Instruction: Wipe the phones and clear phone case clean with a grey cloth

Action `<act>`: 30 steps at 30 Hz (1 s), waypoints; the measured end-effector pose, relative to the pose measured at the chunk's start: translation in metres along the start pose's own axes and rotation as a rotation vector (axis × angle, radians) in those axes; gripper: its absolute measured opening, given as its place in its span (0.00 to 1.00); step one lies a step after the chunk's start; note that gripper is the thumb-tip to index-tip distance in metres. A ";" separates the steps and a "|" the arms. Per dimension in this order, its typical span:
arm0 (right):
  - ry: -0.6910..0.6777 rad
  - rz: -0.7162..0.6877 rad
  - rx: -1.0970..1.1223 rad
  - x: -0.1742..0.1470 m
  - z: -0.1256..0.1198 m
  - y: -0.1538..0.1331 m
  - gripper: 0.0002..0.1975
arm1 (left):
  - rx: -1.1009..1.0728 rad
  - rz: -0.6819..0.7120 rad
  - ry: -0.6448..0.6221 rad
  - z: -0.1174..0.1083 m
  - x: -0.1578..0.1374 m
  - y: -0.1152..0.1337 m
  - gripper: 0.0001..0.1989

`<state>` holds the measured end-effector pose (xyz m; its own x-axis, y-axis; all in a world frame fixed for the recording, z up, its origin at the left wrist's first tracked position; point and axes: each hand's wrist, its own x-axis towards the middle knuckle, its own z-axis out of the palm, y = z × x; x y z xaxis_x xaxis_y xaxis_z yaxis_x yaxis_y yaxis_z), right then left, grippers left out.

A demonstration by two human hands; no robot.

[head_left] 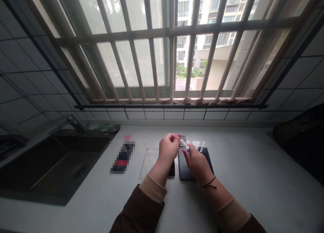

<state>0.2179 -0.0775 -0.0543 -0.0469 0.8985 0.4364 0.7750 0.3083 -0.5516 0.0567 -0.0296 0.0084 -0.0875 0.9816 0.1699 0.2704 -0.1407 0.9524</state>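
Note:
A small bottle with a white nozzle [184, 144] is in my right hand [198, 164], its tip tilted up and to the left. My left hand [169, 148] is closed just left of the nozzle, thumb and fingers pinched together; whatever they pinch is hidden or too small to make out. Beneath my right hand lies a dark tablet [206, 155] on the counter. Part of a black phone [172, 170] shows below my left wrist. To its left rests a clear phone case [148, 164]. A small grey flat item [182, 137] lies behind the fingers.
A dark sink [55, 169] with a faucet [77, 125] fills the left of the white counter [243, 179]. Between sink and case lie a blurred-out dark and red item [123, 157] and a pink piece [127, 138]. A black bag-like object [303, 138] stands right. A barred window [172, 32] rises behind.

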 end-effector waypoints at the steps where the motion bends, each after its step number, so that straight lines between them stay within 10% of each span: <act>1: -0.001 0.023 -0.019 0.000 0.000 0.002 0.24 | 0.018 0.006 0.070 -0.006 0.006 -0.001 0.21; 9: 0.054 0.089 0.061 -0.002 -0.007 0.004 0.26 | 0.365 0.081 0.051 -0.052 0.055 -0.017 0.10; 19: 0.068 0.029 0.148 -0.002 -0.007 0.004 0.24 | 0.803 -0.003 -0.156 -0.037 0.063 -0.069 0.12; 30: 0.111 0.040 0.158 -0.002 -0.009 0.003 0.24 | 0.994 0.081 -0.159 0.012 0.058 -0.041 0.16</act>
<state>0.2261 -0.0813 -0.0504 0.0582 0.8737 0.4829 0.6658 0.3264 -0.6709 0.0519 0.0346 -0.0240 0.0760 0.9899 0.1199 0.9525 -0.1077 0.2848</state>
